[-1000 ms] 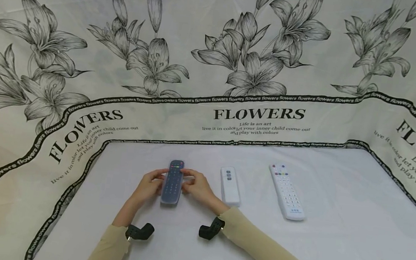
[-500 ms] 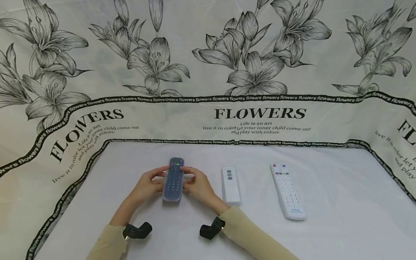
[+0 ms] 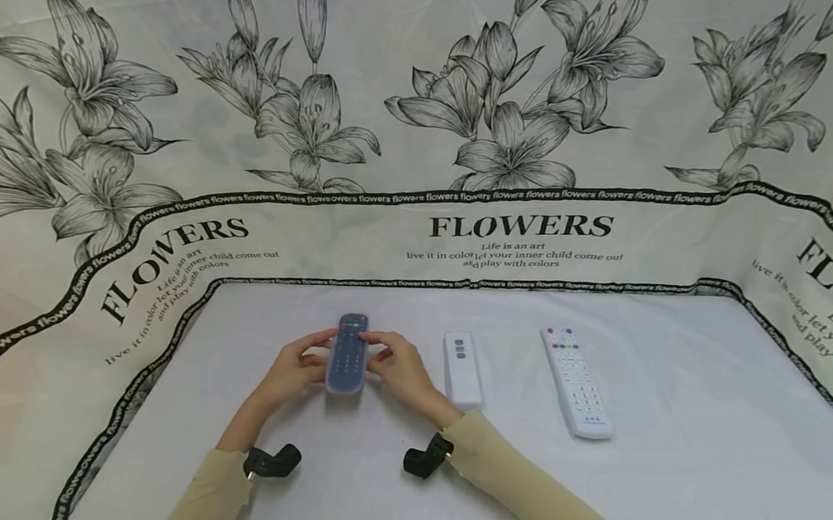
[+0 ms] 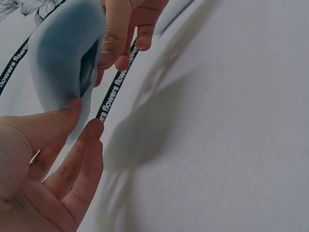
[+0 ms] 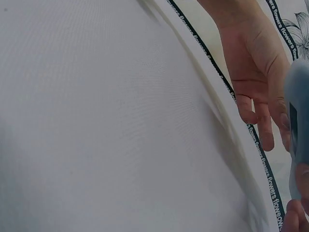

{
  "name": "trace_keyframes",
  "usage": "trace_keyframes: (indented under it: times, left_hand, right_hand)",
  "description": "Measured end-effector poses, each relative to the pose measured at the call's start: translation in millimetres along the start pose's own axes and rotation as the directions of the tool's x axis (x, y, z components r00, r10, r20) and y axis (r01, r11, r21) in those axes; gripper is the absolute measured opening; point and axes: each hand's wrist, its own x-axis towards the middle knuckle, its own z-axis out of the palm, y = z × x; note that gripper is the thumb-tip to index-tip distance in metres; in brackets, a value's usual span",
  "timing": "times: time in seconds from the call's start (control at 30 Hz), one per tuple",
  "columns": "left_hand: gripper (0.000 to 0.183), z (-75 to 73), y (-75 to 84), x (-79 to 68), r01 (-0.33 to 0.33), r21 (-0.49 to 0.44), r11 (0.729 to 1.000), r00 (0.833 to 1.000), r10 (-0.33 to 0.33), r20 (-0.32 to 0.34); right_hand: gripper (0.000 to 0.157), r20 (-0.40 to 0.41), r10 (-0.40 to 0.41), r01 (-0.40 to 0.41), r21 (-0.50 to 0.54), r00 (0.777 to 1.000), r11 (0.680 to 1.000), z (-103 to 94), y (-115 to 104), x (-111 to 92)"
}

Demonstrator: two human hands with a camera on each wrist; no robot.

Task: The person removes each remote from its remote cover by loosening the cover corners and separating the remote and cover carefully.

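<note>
Head view: the left hand (image 3: 293,372) and right hand (image 3: 402,371) pinch the dark remote (image 3: 349,354) by its sides, above the worktop (image 3: 588,507); its cover (image 4: 65,53), probably slick, could slip from such fingertip holds under uneven pressure.

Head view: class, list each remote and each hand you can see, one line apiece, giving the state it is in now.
Dark remote: lifted clear of the white tabletop, held by both hands, keys facing the head camera.
Small white remote: lying on the tabletop, buttons up, not held.
Long white remote: lying on the tabletop, buttons up, slanted, not held.
Left hand: gripping the dark remote's left edge.
Right hand: gripping its right edge.
</note>
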Motion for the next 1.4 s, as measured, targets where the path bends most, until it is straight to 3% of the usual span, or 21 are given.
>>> trace_keyframes:
  times: [0.23, 0.6, 0.77, 1.0, 1.07, 1.17, 1.23, 1.3, 1.4]
  left_hand:
    - [0.053, 0.2, -0.6, -1.9, -0.067, 0.047, 0.997, 0.998, 0.067, -0.002]
    - [0.039, 5.6, -1.1, -1.7, -0.156, 0.140, 0.978, 0.977, 0.174, -0.125]
    - [0.034, 6.6, -0.6, -1.4, -0.164, 0.153, 0.974, 0.968, 0.189, -0.165]
    - [0.032, 9.2, 9.9, -4.8, -0.126, 0.152, 0.980, 0.967, 0.155, -0.201]
    - [0.032, 10.8, 19.9, -9.4, -0.107, 0.152, 0.982, 0.968, 0.139, -0.211]
    - [0.034, 11.6, 22.5, -9.7, -0.095, 0.177, 0.980, 0.961, 0.137, -0.239]
    - [0.034, 11.2, 19.0, -7.4, -0.099, 0.201, 0.975, 0.955, 0.150, -0.256]
    - [0.034, 10.1, 11.0, -2.8, -0.109, 0.209, 0.972, 0.948, 0.165, -0.271]
    - [0.032, 10.7, 11.2, -1.6, -0.118, 0.189, 0.975, 0.946, 0.169, -0.278]
  right_hand:
    - [0.040, -0.041, -0.006, 0.005, -0.021, 0.999, 1.000, -1.4, -0.6, 2.6]
    - [0.031, -0.117, -0.054, 0.049, -0.046, 0.992, 0.998, -1.3, -2.1, 4.0]
    - [0.028, -0.137, -0.083, 0.083, 0.000, 0.987, 0.997, -0.3, -3.3, 4.5]
    - [0.026, -0.129, -0.083, 0.098, 0.116, 0.988, 0.988, -0.5, -6.8, 5.8]
    - [0.025, -0.134, -0.091, 0.108, 0.130, 0.987, 0.986, -3.8, -17.2, 2.2]
    - [0.023, -0.138, -0.093, 0.113, 0.142, 0.986, 0.983, -9.8, -35.8, -4.2]
    - [0.023, -0.134, -0.087, 0.106, 0.146, 0.987, 0.984, -13.7, -48.2, -7.7]
    - [0.023, -0.126, -0.076, 0.095, 0.152, 0.989, 0.984, -14.2, -49.5, -7.3]
    - [0.024, -0.118, -0.066, 0.084, 0.158, 0.991, 0.984, -11.8, -44.1, -4.0]
